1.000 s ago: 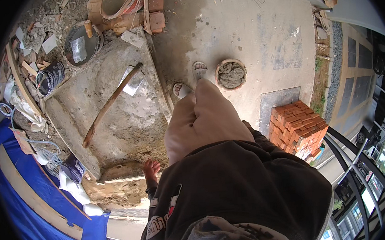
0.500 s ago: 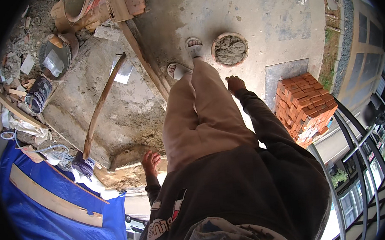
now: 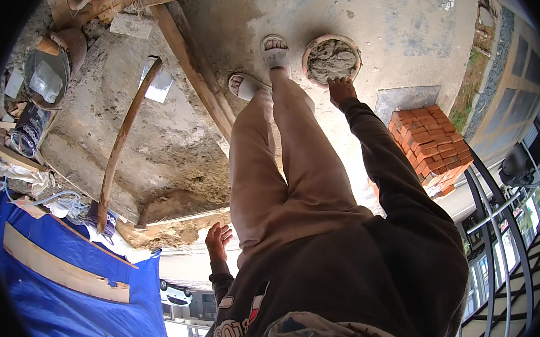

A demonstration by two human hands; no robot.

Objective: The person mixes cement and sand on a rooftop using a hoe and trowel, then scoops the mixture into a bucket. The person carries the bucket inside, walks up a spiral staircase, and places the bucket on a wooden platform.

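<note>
A round, shallow basin filled with wet grey mortar stands on the concrete floor, just right of my sandalled feet. My right hand is at its near rim, the fingers bent over the edge; the thumb is hidden. Out beside my left hip hangs my left hand, fingers apart and holding nothing. No object touches it.
Red bricks are stacked to the right, beside a grey sheet. Wooden boards edge a rough slab on my left, where a long stick leans. Buckets, rubble and a blue tarp lie farther left.
My right hand has moved forward from near my knee to the basin's near rim. My left hand stays beside my hip, and the view has shifted slightly.
</note>
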